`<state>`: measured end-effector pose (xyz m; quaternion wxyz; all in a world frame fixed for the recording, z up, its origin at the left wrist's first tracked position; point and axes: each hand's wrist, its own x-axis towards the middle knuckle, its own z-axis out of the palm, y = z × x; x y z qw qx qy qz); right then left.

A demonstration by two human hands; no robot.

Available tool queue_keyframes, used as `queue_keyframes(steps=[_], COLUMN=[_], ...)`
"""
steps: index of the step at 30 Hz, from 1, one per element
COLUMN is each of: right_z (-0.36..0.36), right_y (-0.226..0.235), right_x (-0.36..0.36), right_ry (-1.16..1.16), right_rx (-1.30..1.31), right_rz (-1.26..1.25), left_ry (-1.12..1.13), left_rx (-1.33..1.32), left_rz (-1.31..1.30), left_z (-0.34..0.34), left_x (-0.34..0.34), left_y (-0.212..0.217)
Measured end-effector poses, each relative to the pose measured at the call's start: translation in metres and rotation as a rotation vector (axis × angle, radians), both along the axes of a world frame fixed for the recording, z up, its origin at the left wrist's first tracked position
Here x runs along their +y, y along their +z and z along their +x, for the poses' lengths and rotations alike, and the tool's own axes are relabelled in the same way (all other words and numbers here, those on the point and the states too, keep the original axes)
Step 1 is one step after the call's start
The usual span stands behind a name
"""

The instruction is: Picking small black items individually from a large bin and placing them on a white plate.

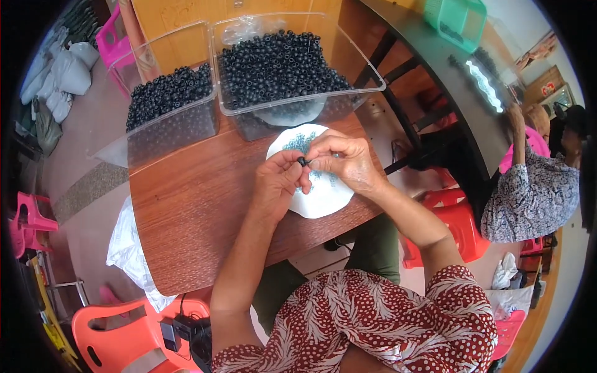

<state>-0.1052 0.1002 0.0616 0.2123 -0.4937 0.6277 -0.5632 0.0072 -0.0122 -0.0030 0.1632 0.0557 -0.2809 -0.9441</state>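
Over a white scalloped plate (320, 204), my two hands meet at the fingertips. My left hand (277, 181) pinches a small black ring-like part (302, 161) between thumb and forefinger. The thumb and forefinger of my right hand (351, 163) press together right beside that part; whatever they pinch is too small to make out. Small blue-green bits (301, 140) lie on the plate, partly covered by my hands. Beyond the plate, a large clear bin (305, 102) is heaped with similar black parts, and a smaller clear bin (174, 112) at its left holds more.
The bins and plate stand on a brown wooden table (193, 205). An orange chair (112, 336) is at the near left, a red stool (451, 227) at the right. Another person in a patterned top (532, 196) sits at a dark table (435, 56) bearing a green basket (457, 25).
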Motion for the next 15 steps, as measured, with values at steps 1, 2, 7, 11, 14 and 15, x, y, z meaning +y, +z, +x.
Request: queue_keyframes(steps=[1, 2, 7, 11, 14, 15], right_z=[0.0003, 0.0006, 0.0025, 0.0029, 0.0055, 0.0040], right_y=[-0.0008, -0.0016, -0.0031, -0.0084, -0.0022, -0.0036], right_x=[0.0003, 0.0006, 0.0028, 0.0034, 0.0039, 0.0040], right_ry=[-0.005, -0.010, -0.029, -0.045, 0.017, 0.016], right_rx=[-0.031, -0.063, -0.064, -0.066, -0.362, -0.363], right_rz=[0.003, 0.006, 0.028, 0.001, -0.014, -0.014], left_ry=[-0.002, 0.000, 0.008, 0.013, 0.010, 0.006], left_rx=[0.000, -0.019, -0.063, -0.092, -0.101, -0.094], left_rz=[0.000, -0.006, -0.016, -0.022, -0.029, -0.031], left_z=[0.0001, 0.0006, 0.0004, 0.0003, -0.0004, -0.0002], left_x=[0.0006, 0.0012, 0.0021, 0.0031, 0.0029, 0.0024], left_y=[0.0005, 0.0018, 0.0013, 0.0028, 0.0028, 0.0025])
